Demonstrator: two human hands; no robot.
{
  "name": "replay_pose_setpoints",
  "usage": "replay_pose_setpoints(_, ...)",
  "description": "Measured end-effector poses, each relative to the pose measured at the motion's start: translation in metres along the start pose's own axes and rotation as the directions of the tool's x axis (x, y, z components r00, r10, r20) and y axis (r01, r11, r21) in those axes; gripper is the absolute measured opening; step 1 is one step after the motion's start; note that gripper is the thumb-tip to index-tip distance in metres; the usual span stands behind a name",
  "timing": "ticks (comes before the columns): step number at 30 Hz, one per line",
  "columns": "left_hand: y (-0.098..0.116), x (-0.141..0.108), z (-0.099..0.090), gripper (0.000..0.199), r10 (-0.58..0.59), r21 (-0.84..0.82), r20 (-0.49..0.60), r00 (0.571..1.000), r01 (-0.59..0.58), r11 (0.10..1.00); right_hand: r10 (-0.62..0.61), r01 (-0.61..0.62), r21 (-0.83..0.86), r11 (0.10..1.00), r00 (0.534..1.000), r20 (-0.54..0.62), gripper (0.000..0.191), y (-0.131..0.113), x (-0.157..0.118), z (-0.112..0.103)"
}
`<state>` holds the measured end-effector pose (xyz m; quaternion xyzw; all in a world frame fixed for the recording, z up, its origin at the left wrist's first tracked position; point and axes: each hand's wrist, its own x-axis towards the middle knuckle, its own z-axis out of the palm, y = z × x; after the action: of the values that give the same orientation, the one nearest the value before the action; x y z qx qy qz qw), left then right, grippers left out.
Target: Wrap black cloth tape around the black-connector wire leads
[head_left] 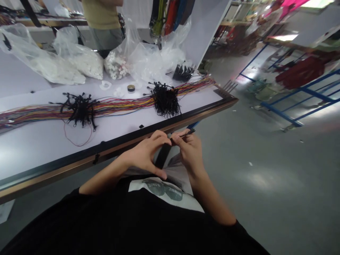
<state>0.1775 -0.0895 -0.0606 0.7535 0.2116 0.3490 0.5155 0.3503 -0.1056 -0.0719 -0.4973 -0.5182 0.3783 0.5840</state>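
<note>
The left hand [145, 153] grips a black, band-shaped piece [163, 156] just off the white desk [114, 128]; the right hand [190, 150] pinches a thin dark strand [190, 132]. This piece seems unfinished; black-ended multicoloured wires [127, 103] lie bundled, how many done unclear.

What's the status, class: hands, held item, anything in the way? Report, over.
Left hand gripping black piece. Right hand close by, pinching thin dark strip. Wires on table, beyond both hands; nothing seen blocking.

Wiring workshop, prob.: long bench [117, 125] w/ wire bundle [124, 103], bagged sm. parts [117, 65], blue metal rack [281, 114] nearby.
</note>
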Motion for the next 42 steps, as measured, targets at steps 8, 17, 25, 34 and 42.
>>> replay_pose_setpoints(8, -0.015, 0.012, 0.009, 0.006, 0.084, 0.306, -0.427, 0.901, 0.057, 0.950, -0.256, 0.259, -0.167, 0.951, 0.966, 0.039, 0.010, -0.015, -0.008, 0.000)
replay_pose_setpoints(17, -0.008, 0.012, 0.024, 0.020, -0.023, 0.031, -0.572, 0.820, 0.050, 0.998, -0.326, 0.307, -0.405, 0.861, 0.945, 0.024, 0.007, -0.012, -0.010, 0.008)
replay_pose_setpoints(25, -0.004, 0.012, 0.012, 0.036, -0.435, -0.571, -0.103, 0.894, 0.305, 0.763, -0.177, 0.168, -0.293, 0.941, 0.984, -0.007, 0.013, -0.011, -0.015, 0.011)
replay_pose_setpoints(34, 0.004, 0.000, -0.006, 0.055, -0.151, 0.093, 0.004, 0.988, 0.150, 0.984, -0.143, 0.131, -0.338, 0.932, 0.990, -0.009, 0.015, -0.018, -0.003, -0.007)
replay_pose_setpoints(42, -0.005, 0.015, 0.013, 0.006, 0.002, 0.263, -0.358, 0.934, 0.099, 0.960, -0.123, 0.129, -0.299, 0.945, 0.992, 0.038, 0.013, -0.020, -0.013, 0.002)
